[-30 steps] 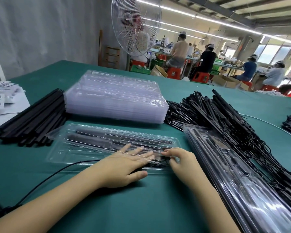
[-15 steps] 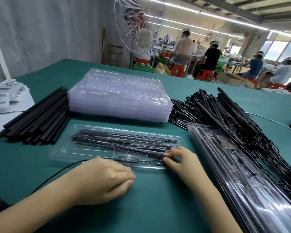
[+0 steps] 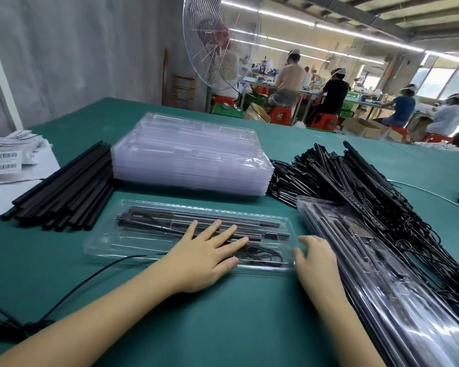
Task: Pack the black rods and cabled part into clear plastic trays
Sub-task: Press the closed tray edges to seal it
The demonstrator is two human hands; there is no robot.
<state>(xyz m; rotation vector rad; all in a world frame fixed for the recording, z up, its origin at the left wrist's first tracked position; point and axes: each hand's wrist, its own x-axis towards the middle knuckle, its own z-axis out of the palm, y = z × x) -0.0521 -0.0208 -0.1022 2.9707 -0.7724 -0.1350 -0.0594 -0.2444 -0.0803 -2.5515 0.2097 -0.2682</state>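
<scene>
Green cloth covers the long work table (image 3: 223,327) of a busy workshop. On it, just in front of the person, lies a clear tray (image 3: 104,242) that already holds several black rods (image 3: 170,218) lying lengthwise and a coiled cable (image 3: 260,256) in the near right pocket. The left hand (image 3: 204,255) lies flat on it, fingers straight and spread, pressing down and gripping nothing. The right hand (image 3: 316,258) touches the tray's right end with loosely bent fingers, not closed on it.

This tray looks filled and is probably being pressed shut. Packed trays (image 3: 382,274) lie stacked just to the right. Much remains: a tall stack of empty trays (image 3: 191,154) behind, loose rods (image 3: 64,189) on the left, a heap of cabled parts (image 3: 355,186) on the right.

Barcode labels (image 3: 3,160) sit at the far left, their print too small to read.
</scene>
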